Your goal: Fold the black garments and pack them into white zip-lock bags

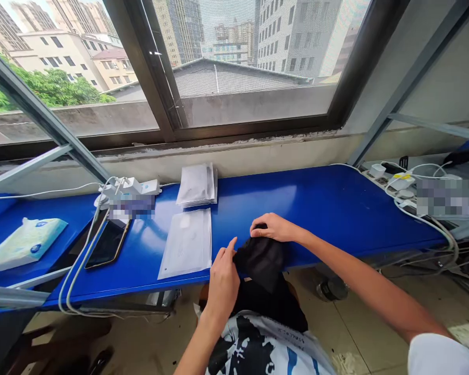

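Note:
A piece of black cloth hangs bunched over the front edge of the blue table, between my two hands. My right hand pinches its upper edge, fingers curled over the fabric. At its left side is my left hand, with the index finger pointing up and the other fingers partly hidden against the cloth. Just left of my left hand lies a flat, clear plastic zip bag. Behind that bag sits a stack of similar bags near the wall.
A phone, a power strip with chargers and a tissue pack lie on the left. White cables droop over the front edge. Metal frame posts rise at both sides. More chargers stand at right.

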Demonstrator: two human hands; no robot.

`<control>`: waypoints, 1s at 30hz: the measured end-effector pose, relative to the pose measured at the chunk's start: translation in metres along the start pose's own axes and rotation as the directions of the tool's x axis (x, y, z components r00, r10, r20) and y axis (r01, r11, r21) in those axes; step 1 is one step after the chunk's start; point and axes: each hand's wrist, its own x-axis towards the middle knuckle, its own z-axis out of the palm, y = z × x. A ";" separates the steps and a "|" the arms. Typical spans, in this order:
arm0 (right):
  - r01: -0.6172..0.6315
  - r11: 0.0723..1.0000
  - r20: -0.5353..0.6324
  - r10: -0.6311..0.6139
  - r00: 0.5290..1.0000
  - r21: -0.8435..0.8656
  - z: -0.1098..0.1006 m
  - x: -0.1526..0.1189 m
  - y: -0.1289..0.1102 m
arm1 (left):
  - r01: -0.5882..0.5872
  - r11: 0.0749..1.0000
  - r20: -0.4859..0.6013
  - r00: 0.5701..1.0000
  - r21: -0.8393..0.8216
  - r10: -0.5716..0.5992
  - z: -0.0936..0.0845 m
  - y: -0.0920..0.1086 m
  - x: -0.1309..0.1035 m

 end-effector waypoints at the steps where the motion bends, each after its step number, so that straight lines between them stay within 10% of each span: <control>1: -0.007 1.000 -0.005 0.007 1.000 -0.008 0.000 -0.006 -0.001 | 0.000 0.999 0.033 0.999 -0.035 0.001 -0.003 -0.001 0.003; 7: -0.162 0.979 -0.296 0.121 0.947 -0.120 0.007 -0.023 -0.003 | 0.106 0.983 0.110 0.990 -0.150 -0.090 -0.007 0.011 0.012; 13: -0.038 0.945 -0.272 0.131 0.953 0.325 0.003 -0.039 -0.007 | 0.009 0.973 0.159 0.987 -0.231 0.029 -0.006 0.000 0.024; 21: 0.126 0.879 -0.448 0.107 0.887 0.459 0.009 -0.057 -0.023 | 0.463 0.643 0.389 0.882 -0.611 -0.265 -0.038 0.010 0.046; 26: 0.096 0.911 -0.433 0.097 0.896 0.402 0.006 -0.064 -0.032 | 0.304 0.717 0.246 0.951 -0.628 -0.188 -0.046 0.013 0.063; 30: 0.080 0.965 -0.292 -0.003 0.957 0.250 -0.007 -0.068 -0.038 | 0.183 0.808 0.380 0.924 -0.560 0.054 -0.056 0.020 0.081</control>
